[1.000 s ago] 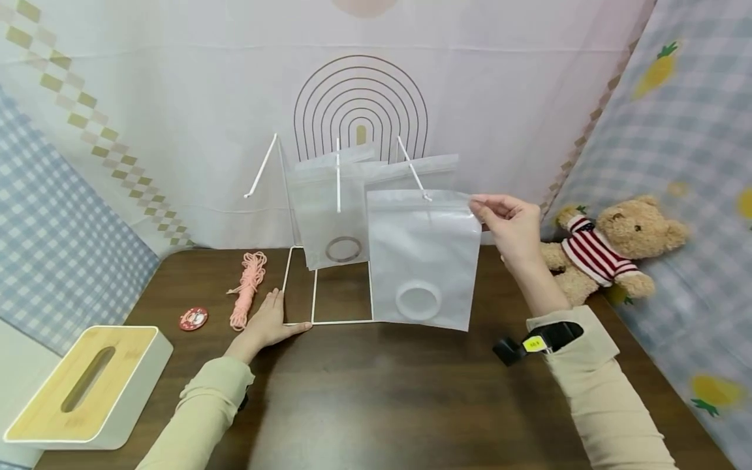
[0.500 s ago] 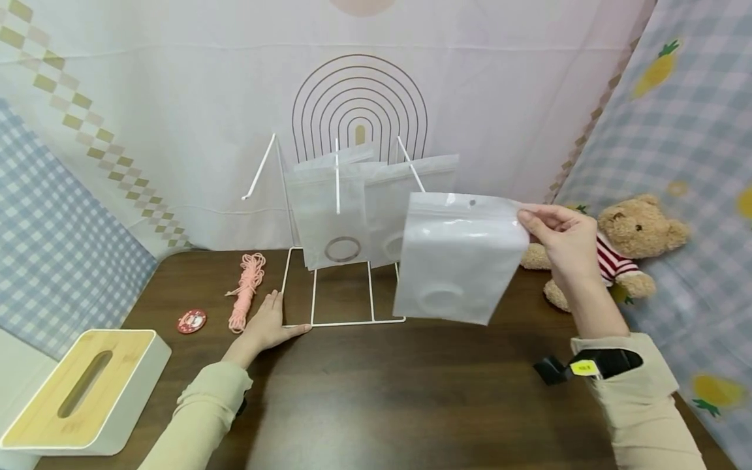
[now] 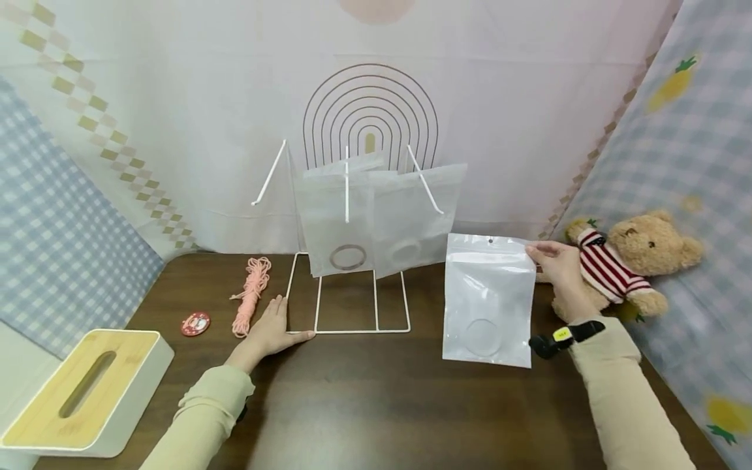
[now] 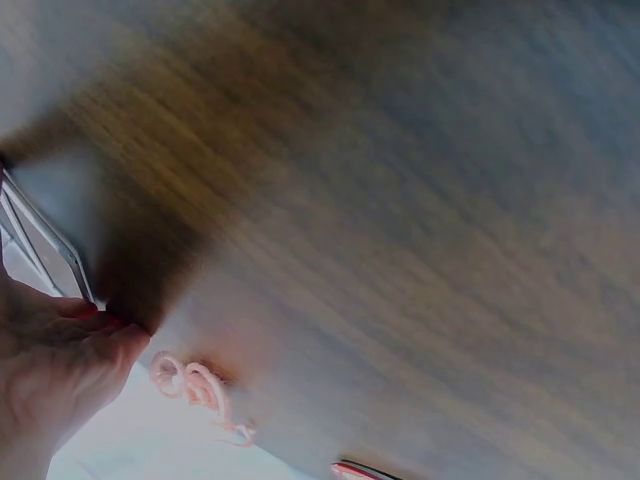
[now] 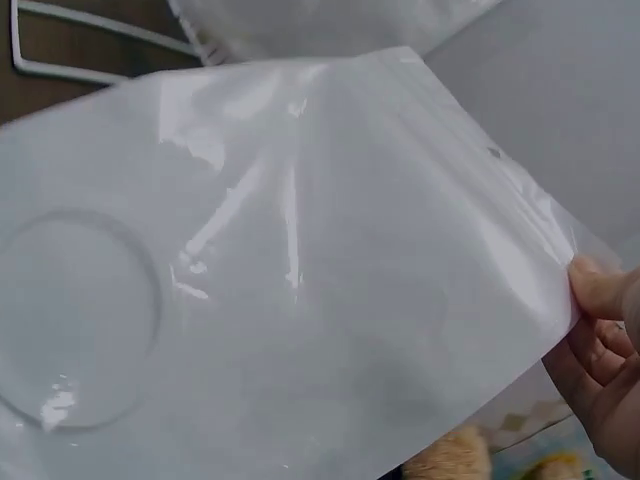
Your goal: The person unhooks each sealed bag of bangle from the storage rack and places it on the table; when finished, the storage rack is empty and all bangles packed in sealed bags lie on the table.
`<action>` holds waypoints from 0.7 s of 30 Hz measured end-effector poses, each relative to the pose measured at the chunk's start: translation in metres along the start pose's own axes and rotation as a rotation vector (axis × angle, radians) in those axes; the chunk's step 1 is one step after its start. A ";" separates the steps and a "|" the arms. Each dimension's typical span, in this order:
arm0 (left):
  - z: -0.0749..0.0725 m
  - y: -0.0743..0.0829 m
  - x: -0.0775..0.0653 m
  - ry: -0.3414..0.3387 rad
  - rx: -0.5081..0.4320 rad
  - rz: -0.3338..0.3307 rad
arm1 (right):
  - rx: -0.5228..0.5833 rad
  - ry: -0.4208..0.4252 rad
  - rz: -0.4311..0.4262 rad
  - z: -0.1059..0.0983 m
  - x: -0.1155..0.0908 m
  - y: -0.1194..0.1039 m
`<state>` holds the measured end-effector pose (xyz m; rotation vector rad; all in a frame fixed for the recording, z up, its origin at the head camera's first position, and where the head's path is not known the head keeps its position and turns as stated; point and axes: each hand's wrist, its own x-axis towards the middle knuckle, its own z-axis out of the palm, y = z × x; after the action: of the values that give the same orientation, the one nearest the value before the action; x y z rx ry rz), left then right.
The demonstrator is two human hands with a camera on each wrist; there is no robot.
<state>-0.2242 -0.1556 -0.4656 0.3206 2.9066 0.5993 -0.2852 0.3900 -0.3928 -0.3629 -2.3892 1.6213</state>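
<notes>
My right hand (image 3: 558, 266) pinches the top right corner of a clear zip bag (image 3: 489, 294) with a ring-shaped outline low inside it. In the right wrist view the bag (image 5: 330, 250) fills most of the picture, thumb in front and fingers behind. My left hand (image 3: 271, 329) rests at the front left corner of a white wire rack (image 3: 352, 331), thumb along the front bar and fingers straight. Two front bags hang on the rack's prongs: one bag (image 3: 329, 222) shows a brown ring, the other bag (image 3: 417, 215) a pale one. Part of another lies behind.
Left of the rack lies a pink rope bundle (image 3: 252, 294), with a red round chip (image 3: 196, 323) beside it. A tissue box (image 3: 88, 391) with a wooden lid stands front left. At the right, a teddy bear (image 3: 623, 261) in a striped sweater leans on the curtain.
The bag in my right hand has come off the rack's right prong, then moved right and down toward the table. My left hand has stayed on the rack.
</notes>
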 end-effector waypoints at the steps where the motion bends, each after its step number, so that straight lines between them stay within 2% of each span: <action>1: 0.001 0.000 0.000 -0.002 0.001 -0.002 | 0.001 -0.010 -0.009 0.004 0.009 0.011; 4: 0.002 0.002 0.001 0.007 0.000 -0.006 | -0.032 -0.041 -0.021 0.019 0.026 0.032; 6: 0.003 0.003 0.001 0.015 -0.005 -0.004 | -0.141 -0.067 -0.039 0.031 0.020 0.025; 13: 0.008 0.003 0.000 0.021 -0.008 -0.011 | -0.309 -0.091 -0.126 0.062 0.013 0.021; 17: 0.008 0.001 -0.001 0.034 -0.011 -0.016 | -0.365 -0.105 -0.077 0.072 0.018 0.018; 21: 0.005 -0.004 0.000 0.048 -0.008 -0.027 | -0.338 -0.197 -0.036 0.084 0.028 0.000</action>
<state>-0.2240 -0.1572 -0.4714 0.2684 2.9485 0.6233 -0.3388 0.3256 -0.4214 -0.2230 -2.8067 1.2888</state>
